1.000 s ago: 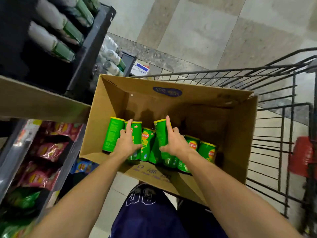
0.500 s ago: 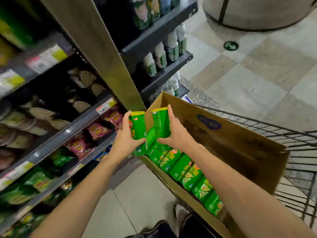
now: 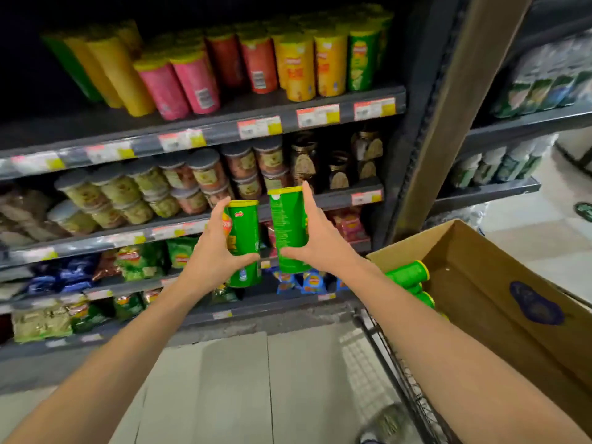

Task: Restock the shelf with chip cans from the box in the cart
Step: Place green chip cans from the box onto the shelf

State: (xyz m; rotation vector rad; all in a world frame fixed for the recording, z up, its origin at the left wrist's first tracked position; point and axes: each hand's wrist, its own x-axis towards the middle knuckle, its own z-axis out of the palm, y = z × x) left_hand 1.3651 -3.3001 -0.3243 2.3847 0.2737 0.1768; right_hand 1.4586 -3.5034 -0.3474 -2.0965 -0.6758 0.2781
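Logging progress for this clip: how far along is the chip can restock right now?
Done: tall chip cans already stand on the top shelf, though who shelved them is unclear. In hand: left hand and right hand each grip a green can, not yet shelved. Left: more green cans lie in the box.

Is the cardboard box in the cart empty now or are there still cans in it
Not empty. Green cans still lie on their sides inside the box, visible behind the right forearm; how many remain cannot be told.
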